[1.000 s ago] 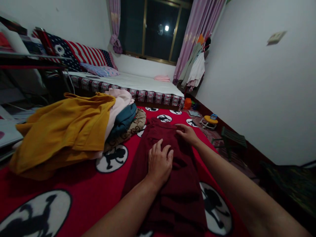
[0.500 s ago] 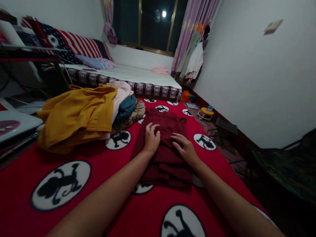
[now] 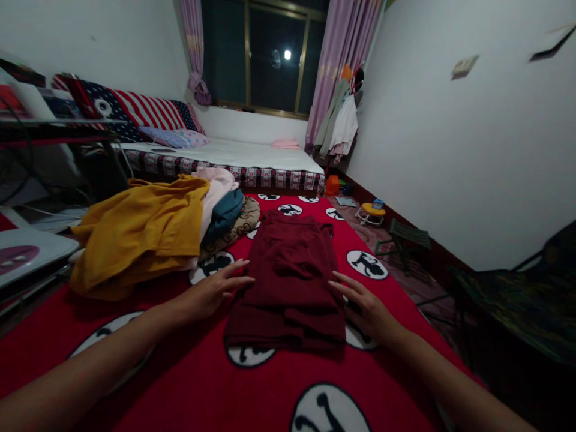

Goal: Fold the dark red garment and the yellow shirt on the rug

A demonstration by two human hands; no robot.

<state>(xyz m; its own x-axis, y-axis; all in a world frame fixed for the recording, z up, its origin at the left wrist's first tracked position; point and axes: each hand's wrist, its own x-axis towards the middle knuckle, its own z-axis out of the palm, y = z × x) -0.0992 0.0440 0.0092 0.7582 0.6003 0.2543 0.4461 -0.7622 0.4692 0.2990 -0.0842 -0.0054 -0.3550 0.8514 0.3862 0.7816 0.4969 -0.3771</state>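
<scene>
A folded dark red garment (image 3: 288, 273) lies on a red blanket (image 3: 189, 366) printed with black figures in white circles. Its layers show at the near edge, and some wrinkles cross its middle. At its left edge is my left hand (image 3: 218, 291), fingers stretched out and apart, the tips at or just over the cloth. My right hand (image 3: 365, 303) is at the opposite edge with its fingers spread, fingertips by the side of the cloth. Neither hand grips anything. Whether the fingertips touch the garment, I cannot tell.
Left of the garment is a heap of clothes with a mustard-yellow garment (image 3: 148, 228) on top and a teal one (image 3: 224, 213) beside it. A bed (image 3: 243, 153) stands beneath the window. On the right are a folding stool (image 3: 407, 234), a small yellow stool (image 3: 372, 210) and a dark chair (image 3: 517, 294).
Both hands have moved apart from the garment's middle, the left to its left edge and the right to its right edge. The view has tilted up slightly.
</scene>
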